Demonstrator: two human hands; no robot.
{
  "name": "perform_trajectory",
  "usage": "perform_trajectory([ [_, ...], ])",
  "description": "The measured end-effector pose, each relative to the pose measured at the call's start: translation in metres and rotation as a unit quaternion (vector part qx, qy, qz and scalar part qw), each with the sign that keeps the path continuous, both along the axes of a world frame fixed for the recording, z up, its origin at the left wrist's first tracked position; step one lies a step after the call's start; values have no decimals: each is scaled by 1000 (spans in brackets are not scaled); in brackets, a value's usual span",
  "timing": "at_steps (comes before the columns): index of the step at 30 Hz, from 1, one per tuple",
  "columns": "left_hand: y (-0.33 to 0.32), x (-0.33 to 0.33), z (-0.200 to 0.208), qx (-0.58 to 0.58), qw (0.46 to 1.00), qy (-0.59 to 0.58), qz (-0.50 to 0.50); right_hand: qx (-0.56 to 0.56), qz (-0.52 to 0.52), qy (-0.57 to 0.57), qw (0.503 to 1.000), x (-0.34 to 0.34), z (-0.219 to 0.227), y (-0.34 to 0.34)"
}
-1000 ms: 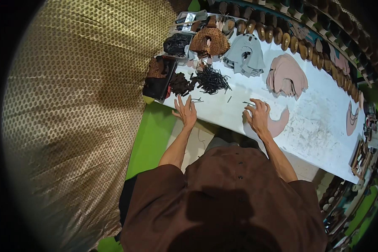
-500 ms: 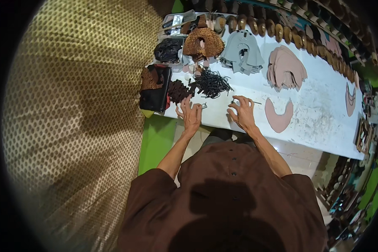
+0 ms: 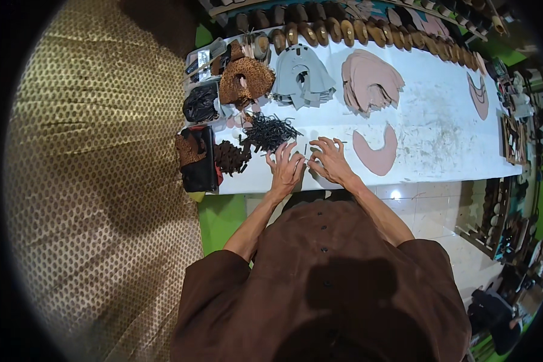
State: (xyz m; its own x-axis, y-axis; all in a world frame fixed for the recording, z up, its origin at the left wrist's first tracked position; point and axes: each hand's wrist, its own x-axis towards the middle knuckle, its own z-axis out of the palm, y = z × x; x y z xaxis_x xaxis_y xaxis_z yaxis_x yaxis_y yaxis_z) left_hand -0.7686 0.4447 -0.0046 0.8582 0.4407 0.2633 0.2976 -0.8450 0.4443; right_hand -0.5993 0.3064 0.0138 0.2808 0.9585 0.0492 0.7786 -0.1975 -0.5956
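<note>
My left hand [image 3: 286, 172] and my right hand [image 3: 332, 164] come together above the table's front edge, thumbs and forefingers bent into pinches. A short dark strip [image 3: 305, 149] sticks up between their fingertips; its lower end is hidden by the fingers. Beside the right hand's fingers shows the tip of a thin dark stick [image 3: 344, 142]; whether the hand holds it I cannot tell. A tangled heap of thin black strips [image 3: 270, 131] lies just beyond my left hand. Left of it is a pile of dark brown strips [image 3: 232, 157].
A U-shaped pink piece [image 3: 377, 160] lies right of my hands. Behind are stacks of pink [image 3: 374, 75], grey [image 3: 301, 69] and leopard-patterned pieces [image 3: 247, 75]. Shoe forms [image 3: 347, 31] line the white table's [image 3: 446, 120] back edge. A black pouch [image 3: 199, 172] and bagged box [image 3: 200, 102] stand left.
My hands, apart before, have moved together until their fingertips nearly meet. A dark strip now shows between them. The view has shifted, so the table's things appear farther left.
</note>
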Motion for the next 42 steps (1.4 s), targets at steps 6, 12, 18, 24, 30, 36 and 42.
perform_trajectory([
  [6,-5,21,-11,23,1000,1,10,-11,22,5,1000,38,0,-11],
  [12,-10,34,-11,-19,998,11,56,-25,-45,-62,997,73,8,-8],
  [18,-28,48,-7,-47,997,-21,63,16,10,-26,999,79,8,-7],
  [24,-48,67,1,-107,994,-31,15,-28,44,5,999,80,6,-40],
  [30,-64,83,-4,-137,986,50,-76,-20,-2,25,999,93,20,-86],
  [36,-81,105,-10,-166,976,76,-116,-40,-41,22,998,112,23,-128],
  [42,-93,118,-17,-130,979,88,-128,-56,-94,-11,994,127,9,-163],
])
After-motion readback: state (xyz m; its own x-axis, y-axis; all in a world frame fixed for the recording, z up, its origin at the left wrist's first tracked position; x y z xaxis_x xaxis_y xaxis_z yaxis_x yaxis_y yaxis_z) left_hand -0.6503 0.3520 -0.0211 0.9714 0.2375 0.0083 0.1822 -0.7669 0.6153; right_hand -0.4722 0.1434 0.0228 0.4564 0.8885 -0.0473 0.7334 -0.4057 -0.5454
